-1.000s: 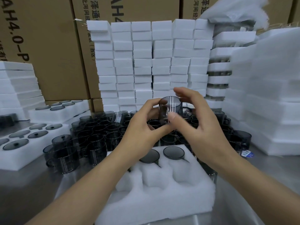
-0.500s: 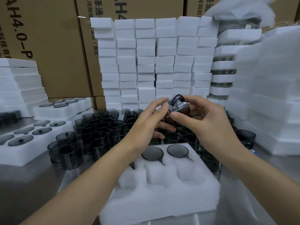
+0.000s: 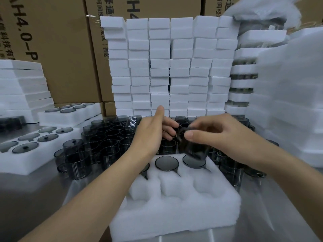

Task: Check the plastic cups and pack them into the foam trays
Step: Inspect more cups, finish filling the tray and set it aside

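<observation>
**One cup held above the far row of the tray**

The right hand pinches a smoke-grey, see-through cylindrical plastic cup between thumb and fingertips. The cup hangs just above the far right corner of the white moulded foam tray. The left hand hovers over the tray's far edge with fingers loosely spread, gripping nothing visible.

The step in hand appears to be the passage from checking to packing. The tray's far row already holds seated dark cups, while the near sockets lie bare. The next move therefore calls for bringing the cup toward a near socket, squaring it over the opening and pressing it down.

The held cup is motion-blurred, so its markings and rim cannot be read. Loose matching cups crowd the surface beyond the tray.
</observation>
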Available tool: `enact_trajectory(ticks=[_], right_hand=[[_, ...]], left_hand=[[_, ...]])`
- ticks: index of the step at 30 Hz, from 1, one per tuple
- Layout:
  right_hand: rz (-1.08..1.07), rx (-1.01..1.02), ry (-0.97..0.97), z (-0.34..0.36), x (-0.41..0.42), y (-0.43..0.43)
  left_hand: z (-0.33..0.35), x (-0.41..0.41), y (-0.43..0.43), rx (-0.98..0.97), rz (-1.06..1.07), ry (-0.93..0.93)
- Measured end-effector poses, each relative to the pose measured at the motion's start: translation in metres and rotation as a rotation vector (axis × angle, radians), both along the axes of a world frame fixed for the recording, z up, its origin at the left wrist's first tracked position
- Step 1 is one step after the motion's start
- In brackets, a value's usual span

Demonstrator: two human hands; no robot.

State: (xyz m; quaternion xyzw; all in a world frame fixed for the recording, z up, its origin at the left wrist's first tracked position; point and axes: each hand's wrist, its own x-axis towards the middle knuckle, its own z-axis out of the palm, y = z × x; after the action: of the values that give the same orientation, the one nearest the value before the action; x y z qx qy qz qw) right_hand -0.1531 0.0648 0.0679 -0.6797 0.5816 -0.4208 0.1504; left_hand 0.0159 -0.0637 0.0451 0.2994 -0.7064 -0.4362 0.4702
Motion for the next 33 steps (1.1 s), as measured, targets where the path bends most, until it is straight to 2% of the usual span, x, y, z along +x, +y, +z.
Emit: enact_trajectory(ticks=[2, 4, 8, 17, 25, 33], right_hand=[[0.009, 0.166, 0.191, 0.001, 0.0, 0.003], [-0.008, 0.259, 0.293, 0.0, 0.002, 0.004], [0.016, 0.338, 0.319, 0.003, 0.004, 0.008], [0.041, 0.466, 0.381, 0.004, 0.015, 0.018], [-0.017, 0.326, 0.375, 0.002, 0.017, 0.017], [-0.002, 0.388, 0.331, 0.009, 0.013, 0.021]], left_hand=[[0.0, 0.004, -0.004, 0.041, 0.063, 0.063], [0.0, 0.006, -0.007, 0.09, 0.094, 0.114], [-0.001, 0.006, -0.009, 0.14, 0.104, 0.156], [-0.003, 0.004, -0.009, 0.103, 0.085, 0.128], [-0.004, 0.002, -0.009, 0.08, 0.078, 0.126], [-0.004, 0.001, -0.009, 0.061, 0.067, 0.116]])
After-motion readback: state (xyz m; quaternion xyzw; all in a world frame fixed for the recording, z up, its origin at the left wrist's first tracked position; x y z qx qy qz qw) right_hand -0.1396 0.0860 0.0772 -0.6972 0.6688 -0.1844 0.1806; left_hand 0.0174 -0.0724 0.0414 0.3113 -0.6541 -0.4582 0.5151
